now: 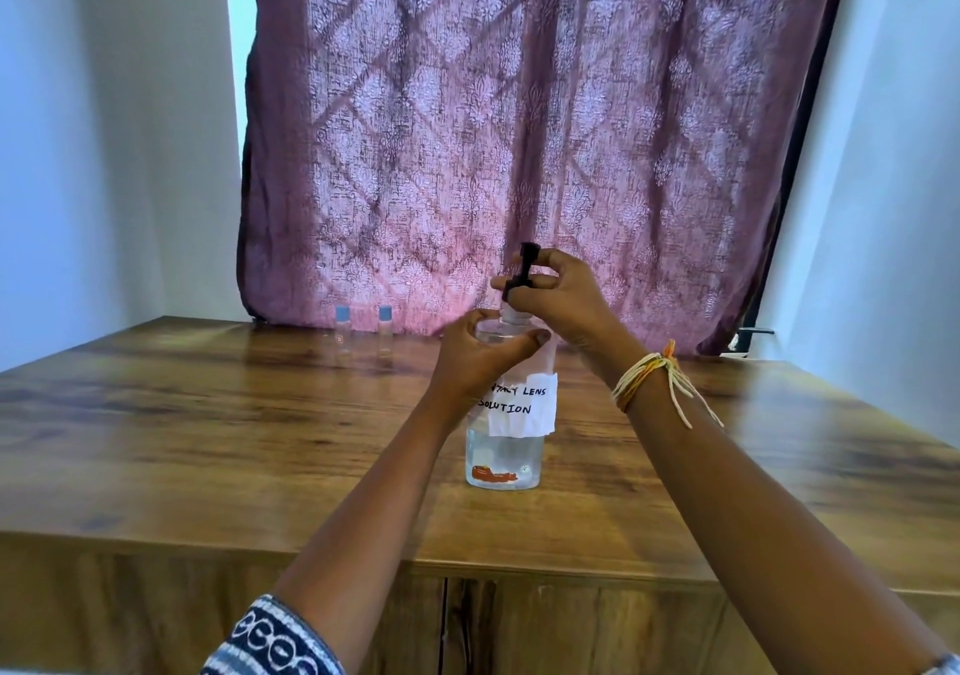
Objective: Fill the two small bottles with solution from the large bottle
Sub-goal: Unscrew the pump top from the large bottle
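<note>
The large clear bottle (506, 453) stands upright in the middle of the wooden table (208, 440). It bears a white label reading "contact lens solution" and holds clear liquid in its lower part. My left hand (475, 357) grips its shoulder just below the neck. My right hand (558, 292) pinches the black pump top (522, 271), which is lifted a little above the bottle's white neck. Two small clear bottles with blue caps, one (342, 331) left of the other (385, 331), stand upright at the far edge, capped and apart from both hands.
A mauve patterned curtain (519, 128) hangs behind the table's far edge. White walls close in on the left and right. A cabinet front shows below the table's near edge. A thread bracelet (649, 378) wraps my right wrist.
</note>
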A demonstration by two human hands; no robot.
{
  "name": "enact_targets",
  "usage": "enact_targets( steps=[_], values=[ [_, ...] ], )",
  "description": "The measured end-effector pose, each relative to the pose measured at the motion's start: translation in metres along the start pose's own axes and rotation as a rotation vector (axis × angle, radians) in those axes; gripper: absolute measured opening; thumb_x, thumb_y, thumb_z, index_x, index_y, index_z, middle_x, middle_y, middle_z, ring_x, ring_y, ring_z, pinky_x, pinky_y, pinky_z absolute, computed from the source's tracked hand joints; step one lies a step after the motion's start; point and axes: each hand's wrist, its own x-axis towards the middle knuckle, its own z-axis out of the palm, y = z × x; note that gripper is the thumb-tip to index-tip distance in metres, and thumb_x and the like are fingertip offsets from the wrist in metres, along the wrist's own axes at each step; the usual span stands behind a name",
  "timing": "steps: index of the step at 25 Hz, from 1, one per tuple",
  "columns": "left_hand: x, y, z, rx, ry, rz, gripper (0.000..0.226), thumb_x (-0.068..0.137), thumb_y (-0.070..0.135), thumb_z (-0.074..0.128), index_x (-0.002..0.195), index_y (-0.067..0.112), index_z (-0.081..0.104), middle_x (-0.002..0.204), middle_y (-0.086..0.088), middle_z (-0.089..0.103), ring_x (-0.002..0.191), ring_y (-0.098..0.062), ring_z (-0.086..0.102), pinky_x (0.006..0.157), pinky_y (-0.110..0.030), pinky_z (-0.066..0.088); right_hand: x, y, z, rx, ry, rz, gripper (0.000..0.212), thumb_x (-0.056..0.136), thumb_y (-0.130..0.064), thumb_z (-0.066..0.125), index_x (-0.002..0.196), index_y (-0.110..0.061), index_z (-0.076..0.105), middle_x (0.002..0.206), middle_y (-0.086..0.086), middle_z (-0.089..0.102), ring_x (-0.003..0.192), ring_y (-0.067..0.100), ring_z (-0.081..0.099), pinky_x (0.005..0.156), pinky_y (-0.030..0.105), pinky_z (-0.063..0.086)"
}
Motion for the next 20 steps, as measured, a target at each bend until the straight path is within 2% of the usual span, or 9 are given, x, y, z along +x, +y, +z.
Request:
enact_targets(
  steps=[3,5,8,10,12,16,20],
  values=[
    [0.001,-0.002,0.000,0.011,0.001,0.006,0.027,0.065,0.041,0.084,0.084,0.025,0.072,0.081,0.003,0.079,0.074,-0.014,0.076,0.059,-0.019,0.054,0.001,0.001,-0.001,-0.095,0.050,-0.004,0.056,0.071,-0.012,0.084,0.119,-0.002,0.057,0.107,0.025,0.070,0.093,0.032,0.071,0.086,0.041,0.059],
    [0.001,-0.002,0.000,0.023,0.002,0.001,0.030,0.064,0.044,0.083,0.084,0.025,0.071,0.080,0.003,0.078,0.072,-0.014,0.075,0.058,-0.020,0.053,0.000,0.002,-0.003,-0.092,0.083,0.007,0.056,0.068,-0.014,0.086,0.116,-0.003,0.059,0.104,0.026,0.070,0.092,0.034,0.071,0.083,0.042,0.060],
    [0.002,-0.004,0.000,0.012,0.005,-0.002,0.031,0.063,0.041,0.084,0.085,0.023,0.071,0.079,0.002,0.078,0.071,-0.013,0.075,0.057,-0.019,0.053,0.002,0.001,-0.003,-0.022,0.073,0.022,0.047,0.074,-0.002,0.078,0.117,-0.002,0.058,0.094,0.015,0.072,0.075,0.019,0.070,0.062,0.021,0.057],
    [0.002,-0.005,0.000,0.000,-0.002,0.004,0.029,0.065,0.037,0.085,0.086,0.022,0.071,0.079,0.003,0.078,0.071,-0.012,0.075,0.056,-0.016,0.052,0.002,0.001,-0.002,0.013,0.058,0.017,0.040,0.077,0.000,0.073,0.115,-0.002,0.059,0.096,0.015,0.072,0.072,0.013,0.067,0.052,0.013,0.050],
    [0.002,-0.005,-0.001,-0.003,-0.007,0.007,0.028,0.066,0.036,0.085,0.086,0.022,0.071,0.079,0.003,0.078,0.070,-0.012,0.075,0.056,-0.016,0.052,0.002,0.002,-0.002,0.001,0.053,0.001,0.038,0.077,-0.004,0.076,0.112,-0.003,0.062,0.098,0.014,0.072,0.073,0.012,0.068,0.053,0.012,0.050],
    [0.003,-0.006,-0.001,0.019,-0.005,0.005,0.034,0.065,0.040,0.084,0.088,0.019,0.071,0.079,0.002,0.078,0.071,-0.014,0.075,0.057,-0.017,0.053,0.000,0.001,-0.004,-0.060,0.063,-0.029,0.025,0.070,-0.012,0.084,0.091,-0.007,0.072,0.080,0.006,0.073,0.070,0.015,0.070,0.065,0.020,0.058],
    [0.004,-0.006,0.000,0.045,0.016,-0.005,0.048,0.058,0.050,0.084,0.091,0.017,0.070,0.078,0.004,0.078,0.068,-0.013,0.075,0.054,-0.017,0.052,0.003,-0.015,-0.009,0.003,0.091,-0.058,0.024,0.073,-0.009,0.081,0.094,0.001,0.073,0.080,0.009,0.072,0.061,0.003,0.068,0.054,0.013,0.050]
  ],
)
